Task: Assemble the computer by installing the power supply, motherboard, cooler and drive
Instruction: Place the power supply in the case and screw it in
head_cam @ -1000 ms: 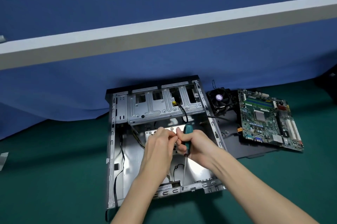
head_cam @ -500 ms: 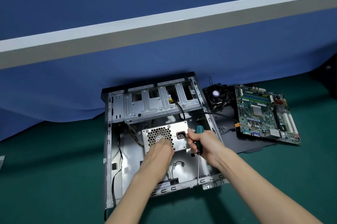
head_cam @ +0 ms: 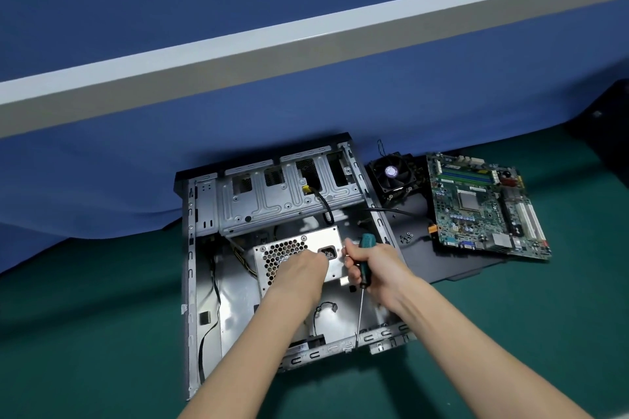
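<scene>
An open metal computer case [head_cam: 204,282] lies flat on the green table. Inside it sits the silver power supply [head_cam: 323,238] with a honeycomb grille and a power socket facing up. My left hand [head_cam: 299,268] rests on the grille, fingers reaching to the socket. My right hand [head_cam: 371,268] grips a green-handled screwdriver [head_cam: 366,260], shaft pointing down toward the case's near edge; its fingertips also touch the supply's right edge. The cooler [head_cam: 393,175] and the green motherboard [head_cam: 483,207] lie to the right of the case.
A dark side panel [head_cam: 442,262] lies under the motherboard and cooler, with small screws [head_cam: 408,238] on it. Black cables [head_cam: 211,299] run inside the case. A blue cloth wall with a white rail stands behind the table.
Both hands came apart from the screwdriver handle; my left hand went down onto the power supply grille and my right hand shifted right with the screwdriver. The supply is now uncovered.
</scene>
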`<state>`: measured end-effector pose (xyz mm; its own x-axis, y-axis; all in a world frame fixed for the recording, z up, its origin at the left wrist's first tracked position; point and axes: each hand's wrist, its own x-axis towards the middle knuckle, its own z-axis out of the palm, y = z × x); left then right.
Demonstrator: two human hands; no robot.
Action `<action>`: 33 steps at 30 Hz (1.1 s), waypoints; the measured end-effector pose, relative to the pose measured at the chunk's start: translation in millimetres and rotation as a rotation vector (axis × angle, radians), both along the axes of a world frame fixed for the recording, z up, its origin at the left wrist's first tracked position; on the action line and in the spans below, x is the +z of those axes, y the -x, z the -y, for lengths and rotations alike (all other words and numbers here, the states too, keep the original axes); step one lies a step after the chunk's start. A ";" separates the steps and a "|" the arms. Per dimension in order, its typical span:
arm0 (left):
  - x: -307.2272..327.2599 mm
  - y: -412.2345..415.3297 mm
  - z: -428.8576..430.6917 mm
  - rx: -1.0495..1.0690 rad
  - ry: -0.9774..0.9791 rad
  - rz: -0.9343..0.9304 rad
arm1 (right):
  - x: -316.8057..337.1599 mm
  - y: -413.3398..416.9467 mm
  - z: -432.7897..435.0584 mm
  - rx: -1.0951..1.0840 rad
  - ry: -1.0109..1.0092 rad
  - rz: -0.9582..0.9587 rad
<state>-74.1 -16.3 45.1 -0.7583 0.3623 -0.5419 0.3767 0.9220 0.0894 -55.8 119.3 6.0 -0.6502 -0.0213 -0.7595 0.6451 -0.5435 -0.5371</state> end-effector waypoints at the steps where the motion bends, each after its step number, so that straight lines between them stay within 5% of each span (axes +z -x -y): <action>1: 0.0 2.5 -1.5 0.005 0.004 0.010 | 1.4 -0.1 -0.7 -0.004 -0.001 -0.002; 10: -9.6 -1.4 5.6 0.087 -0.071 -0.098 | 11.3 -2.3 -10.3 -0.080 -0.009 -0.080; 16: -25.9 -11.7 25.0 0.226 -0.348 -0.174 | 16.8 -3.2 -7.8 -0.243 -0.019 -0.174; 25: -47.8 -39.4 42.4 0.320 -0.657 -0.327 | 29.3 -28.8 -10.4 -0.053 -0.705 -0.434; 33: -53.4 -39.3 40.2 0.401 -0.726 -0.374 | 29.5 -46.6 2.7 -0.002 -0.757 -0.538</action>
<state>-34.8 -56.5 -8.2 -0.9817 0.1891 0.0232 0.1605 0.7550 0.6358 -9.2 116.6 35.5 -0.9187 0.3581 -0.1667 0.2055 0.0730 -0.9759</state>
